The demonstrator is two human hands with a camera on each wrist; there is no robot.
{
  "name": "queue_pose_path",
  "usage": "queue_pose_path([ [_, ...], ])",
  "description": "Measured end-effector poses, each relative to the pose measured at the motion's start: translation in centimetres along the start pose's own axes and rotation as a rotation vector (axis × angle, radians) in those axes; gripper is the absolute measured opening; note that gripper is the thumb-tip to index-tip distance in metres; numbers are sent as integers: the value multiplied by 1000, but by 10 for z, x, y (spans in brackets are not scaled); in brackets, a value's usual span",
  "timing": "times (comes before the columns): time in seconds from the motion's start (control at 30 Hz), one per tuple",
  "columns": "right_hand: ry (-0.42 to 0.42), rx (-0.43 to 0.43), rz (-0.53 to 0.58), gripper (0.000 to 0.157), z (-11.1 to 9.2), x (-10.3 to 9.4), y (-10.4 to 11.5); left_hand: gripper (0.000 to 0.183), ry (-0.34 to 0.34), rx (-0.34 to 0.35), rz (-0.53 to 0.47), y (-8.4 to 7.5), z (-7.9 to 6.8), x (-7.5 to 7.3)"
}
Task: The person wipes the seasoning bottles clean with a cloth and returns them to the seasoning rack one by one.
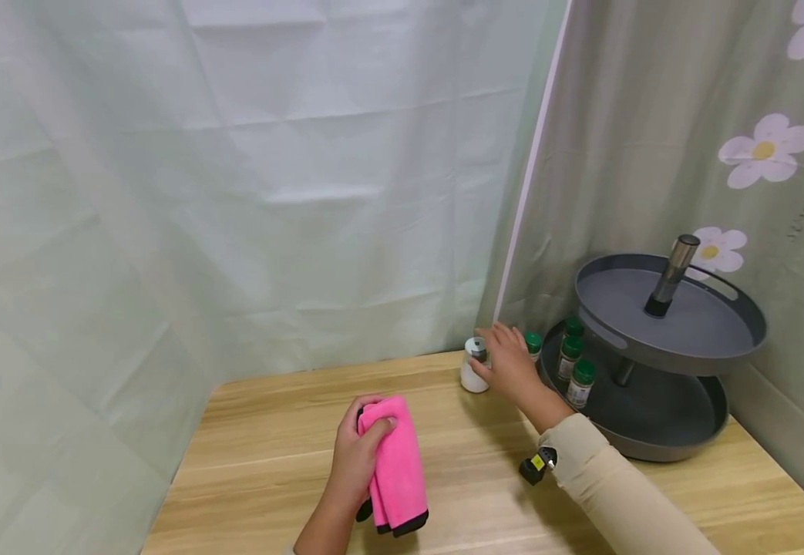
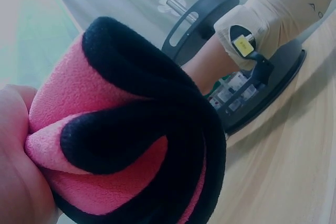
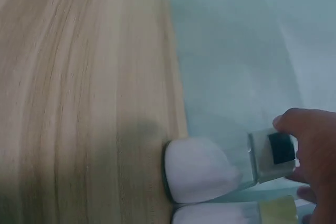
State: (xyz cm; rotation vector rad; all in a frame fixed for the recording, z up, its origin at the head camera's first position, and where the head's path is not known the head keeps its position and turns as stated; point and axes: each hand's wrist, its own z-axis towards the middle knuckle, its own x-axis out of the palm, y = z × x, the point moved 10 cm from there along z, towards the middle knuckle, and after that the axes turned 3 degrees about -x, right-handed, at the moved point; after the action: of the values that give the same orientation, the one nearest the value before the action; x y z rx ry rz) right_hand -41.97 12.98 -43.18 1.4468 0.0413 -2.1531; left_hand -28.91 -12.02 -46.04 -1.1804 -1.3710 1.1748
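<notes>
My left hand (image 1: 360, 447) grips a folded pink cloth (image 1: 402, 470) with black edging above the table, thumb on top. The cloth's looped folds (image 2: 115, 124) fill much of the left wrist view. At the table's back edge stands a glass jar of white contents (image 1: 474, 374), its pale cap (image 3: 278, 156) bearing a dark patch. My right hand (image 1: 510, 366) reaches over from its right side, fingers spread around the cap and a fingertip at its edge. Beside it in the right wrist view is a second jar of white contents (image 3: 215, 214) with a yellowish-green cap.
A grey two-tier round stand (image 1: 665, 347) with a metal post is at the right. Several green-capped spice jars, including a front one (image 1: 580, 384), stand on its lower tier. Another green-capped jar (image 1: 533, 344) is left of the stand. Curtains hang behind the wooden table (image 1: 270, 455).
</notes>
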Motion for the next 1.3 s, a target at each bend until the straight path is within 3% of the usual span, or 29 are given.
queue_pose_path([
  [0.13,62,23,-72,58,1,12,-3,36,-2,-2,3,1,-1,0],
  [0.3,56,22,-106,55,2,13,-2,36,-5,15,15,-1,0,0],
  [0.63,-95,-48,-10,55,-10,9,6,38,0,-13,-7,4,1,0],
  [0.77,-151,-24,156,58,-15,2,8,38,2,-17,-9,5,1,0],
  [0.9,-165,83,458,60,-22,-3,5,38,2,-16,-10,5,1,-1],
  [1.07,-119,227,788,53,-33,2,4,39,3,-16,-21,6,0,0],
  [1.17,-77,231,856,52,-39,6,12,39,5,-9,-24,5,1,0],
  [1.3,-42,153,853,54,-47,6,28,39,7,-2,-14,3,1,1],
])
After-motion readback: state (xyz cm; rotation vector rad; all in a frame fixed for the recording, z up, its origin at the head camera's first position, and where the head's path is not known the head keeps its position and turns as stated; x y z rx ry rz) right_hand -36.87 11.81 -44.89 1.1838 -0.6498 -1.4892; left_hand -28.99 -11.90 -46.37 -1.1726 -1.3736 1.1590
